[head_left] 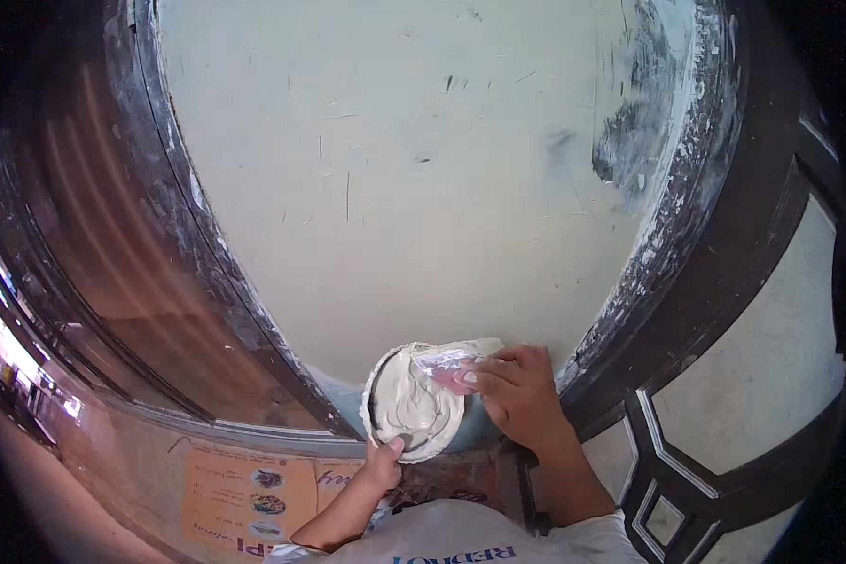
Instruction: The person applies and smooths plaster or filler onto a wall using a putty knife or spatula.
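Observation:
My left hand (383, 461) grips the near rim of a round tub (367, 414), its thumb over the edge. Pale cream putty (418, 409) lies thick and swirled inside, smeared over the tub's rim as well. In my right hand (520, 393) is a putty scraper (445, 368) with a pinkish part near the fingers and putty on its blade. The scraper sits over the tub's far right side, its tip close to the putty; I cannot tell whether they touch. Beyond both hands spreads a large off-white panel (404, 207) with scratches and small dark marks.
Dark framing smeared with white (672, 216) borders the panel on both sides. A brown glossy pane (141, 226) stands at the left. Dark mouldings with pale insets (747, 376) are at the right. An orange printed sheet (244, 498) lies low at the left.

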